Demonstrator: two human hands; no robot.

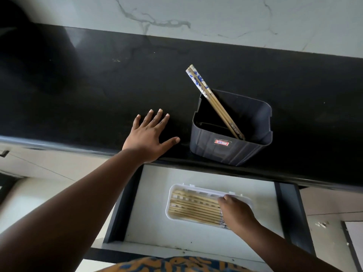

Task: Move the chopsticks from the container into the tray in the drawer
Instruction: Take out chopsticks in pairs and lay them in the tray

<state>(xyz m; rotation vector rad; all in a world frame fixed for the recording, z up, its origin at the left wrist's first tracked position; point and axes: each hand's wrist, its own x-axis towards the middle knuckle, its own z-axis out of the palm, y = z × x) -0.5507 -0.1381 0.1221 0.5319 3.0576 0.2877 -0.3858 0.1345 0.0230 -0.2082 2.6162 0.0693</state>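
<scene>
A dark grey container (231, 150) stands on the black counter near its front edge. Two bamboo chopsticks (208, 93) with blue-and-white patterned tops lean inside it, tops pointing up and left. Below, in the open drawer (153, 222), lies a white tray (170, 201) holding several bamboo chopsticks (194, 208) laid side by side. My right hand (235, 213) rests over the tray's right end, fingers curled down on the chopstick ends; whether it grips them is hidden. My left hand (151, 134) lies flat on the counter with fingers spread, left of the container.
The black counter (98, 85) runs across the view, with a white marble wall (216, 14) behind it. The drawer has dark side rails (290, 213) and a white floor around the tray. Pale cabinet fronts flank the drawer.
</scene>
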